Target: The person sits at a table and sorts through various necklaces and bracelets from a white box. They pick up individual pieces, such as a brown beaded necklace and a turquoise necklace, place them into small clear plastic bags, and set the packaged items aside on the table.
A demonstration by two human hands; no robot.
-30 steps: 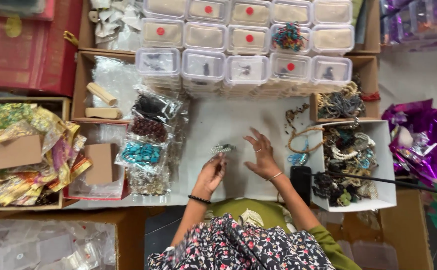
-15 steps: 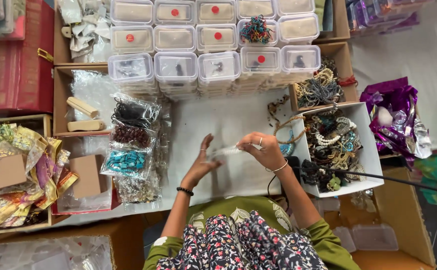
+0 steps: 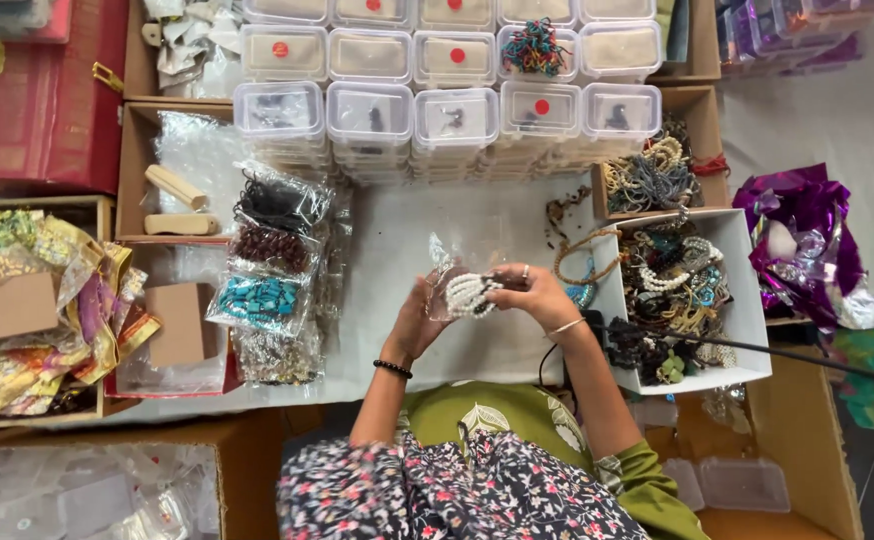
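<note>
Both hands are up in front of the person, over the white table [image 3: 457,245], and they meet in the middle. The left hand [image 3: 419,322] is partly curled, with its fingers bent around the left edge of a small clear plastic bag [image 3: 449,268]. The right hand [image 3: 537,295] is curled too, and its fingers pinch a bunch of white bead bracelets [image 3: 469,294] that sits between the two hands. The beads touch both hands and lie right at the bag, but it is hard to tell if they are inside it or just beside it. The right hand has a ring on one finger and a thin bangle at the wrist. The left wrist has a dark bead band. To the left of the hands lie clear bags of beads, one with blue-green beads [image 3: 260,298] and one with dark red beads [image 3: 268,245]. To the right stands a white box [image 3: 747,300] full of mixed bracelets. At the far side of the table sit rows of small clear boxes with lids [image 3: 372,112], some with a red dot on top.
</note>
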